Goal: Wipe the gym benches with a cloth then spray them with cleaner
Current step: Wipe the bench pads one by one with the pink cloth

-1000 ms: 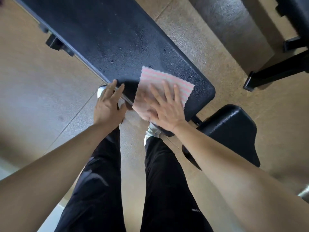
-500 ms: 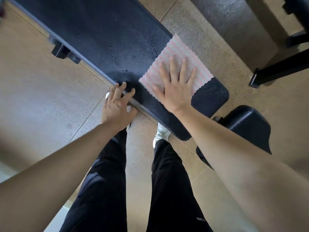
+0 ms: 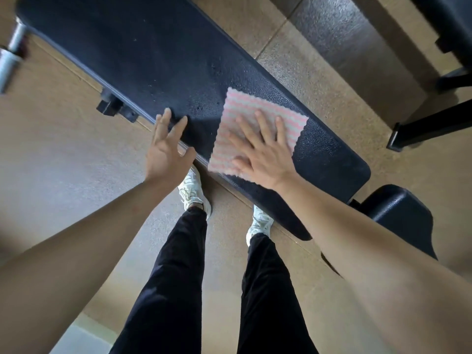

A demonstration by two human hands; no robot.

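A long black padded gym bench (image 3: 153,54) runs from the upper left to the lower right, with small wet droplets on its pad. A pink and white striped cloth (image 3: 242,111) lies flat on it near the near edge. My right hand (image 3: 263,152) presses flat on the cloth with fingers spread. My left hand (image 3: 166,149) rests at the bench's near edge, fingers apart, holding nothing. No spray bottle is in view.
A second black seat pad (image 3: 398,213) sits lower right of the bench. Black frame legs of other equipment (image 3: 429,126) stand at the right. A metal bar (image 3: 10,52) shows at the upper left. My legs and white shoes (image 3: 191,192) stand on the tan floor.
My right hand slid the cloth from the far edge back toward the near edge of the pad. My left hand lifted a little and stays by the near edge.
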